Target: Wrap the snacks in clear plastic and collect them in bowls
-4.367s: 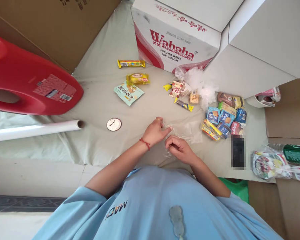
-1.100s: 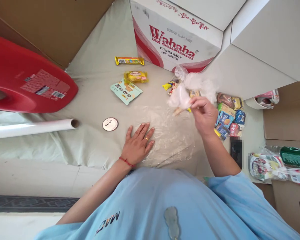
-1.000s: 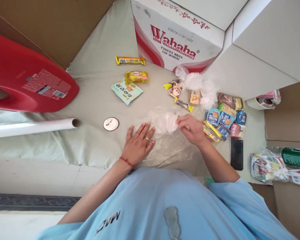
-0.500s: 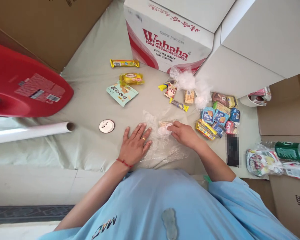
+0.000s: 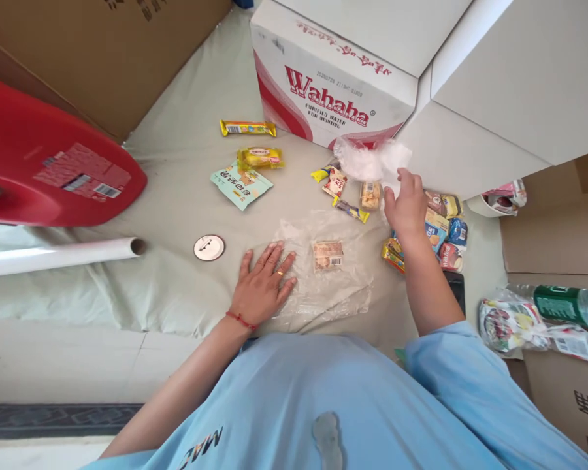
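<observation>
My left hand [image 5: 264, 281] lies flat with fingers spread on the left edge of a clear plastic bag [image 5: 347, 294] spread on the cloth. On that bag rests a small brownish wrapped snack [image 5: 328, 255] with a barcode. My right hand [image 5: 408, 207] is farther out at the right, thumb and forefinger apart, at the edge of crumpled white plastic film [image 5: 362, 160]. Whether it touches the film I cannot tell. Below that hand and forearm, several packaged snacks [image 5: 436, 228] are partly covered. A small biscuit pack [image 5: 370, 195] lies just left of the hand.
A Wahaha water carton [image 5: 333, 98] stands at the back. On the left are a red plastic jug [image 5: 53, 156], a white tube [image 5: 78, 253] and a round badge [image 5: 209, 248]. Yellow-wrapped snacks [image 5: 259, 157] and a mint pouch [image 5: 242, 186] lie left of centre; bottles [image 5: 568, 305] lie far right.
My right hand has moved from the small snack out to the white film at upper right. The whitish plastic over the snack is gone from it. My left hand has stayed put.
</observation>
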`<control>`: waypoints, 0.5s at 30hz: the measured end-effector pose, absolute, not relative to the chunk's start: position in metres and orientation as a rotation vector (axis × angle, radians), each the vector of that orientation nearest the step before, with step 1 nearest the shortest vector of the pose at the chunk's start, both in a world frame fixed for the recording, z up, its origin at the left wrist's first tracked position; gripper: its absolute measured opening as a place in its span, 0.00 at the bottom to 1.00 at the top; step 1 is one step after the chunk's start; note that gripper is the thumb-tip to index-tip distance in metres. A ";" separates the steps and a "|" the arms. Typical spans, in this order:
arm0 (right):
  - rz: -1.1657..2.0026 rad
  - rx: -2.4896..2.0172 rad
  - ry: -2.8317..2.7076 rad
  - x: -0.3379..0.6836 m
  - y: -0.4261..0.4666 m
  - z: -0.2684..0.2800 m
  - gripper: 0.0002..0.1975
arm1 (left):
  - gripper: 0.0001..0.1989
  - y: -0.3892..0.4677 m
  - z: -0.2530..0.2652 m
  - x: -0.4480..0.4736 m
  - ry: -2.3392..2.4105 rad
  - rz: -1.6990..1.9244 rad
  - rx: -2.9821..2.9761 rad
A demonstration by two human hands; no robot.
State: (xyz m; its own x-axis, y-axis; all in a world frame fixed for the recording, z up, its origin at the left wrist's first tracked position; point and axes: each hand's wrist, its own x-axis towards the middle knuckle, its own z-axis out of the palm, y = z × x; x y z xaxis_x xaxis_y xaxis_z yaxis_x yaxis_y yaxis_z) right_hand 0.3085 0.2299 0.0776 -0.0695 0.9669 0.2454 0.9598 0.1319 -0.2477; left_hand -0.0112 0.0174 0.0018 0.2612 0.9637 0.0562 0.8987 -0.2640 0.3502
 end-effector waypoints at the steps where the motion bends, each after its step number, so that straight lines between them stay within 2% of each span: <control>1: 0.052 -1.839 -2.103 0.300 0.217 0.079 0.21 | 0.28 0.017 0.002 -0.012 1.731 0.375 2.286; 5: 0.247 -1.869 -2.248 0.266 0.195 0.075 0.15 | 0.30 0.018 0.002 -0.013 1.720 0.351 2.311; 11: 0.332 -1.966 -2.334 0.225 0.237 0.068 0.19 | 0.31 0.018 -0.001 -0.014 1.715 0.394 2.325; 15: 0.592 -1.574 -2.603 0.215 0.228 0.080 0.15 | 0.31 0.017 -0.003 -0.012 1.764 0.444 2.280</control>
State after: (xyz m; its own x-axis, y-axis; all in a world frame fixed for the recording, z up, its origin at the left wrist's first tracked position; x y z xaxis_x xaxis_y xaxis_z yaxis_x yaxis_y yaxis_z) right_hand 0.2153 0.2276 0.0804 -0.4835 0.8609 -0.1581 0.8446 0.4115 -0.3425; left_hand -0.0125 0.0166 -0.0028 0.2323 0.9675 0.1001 0.8996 -0.2529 0.3561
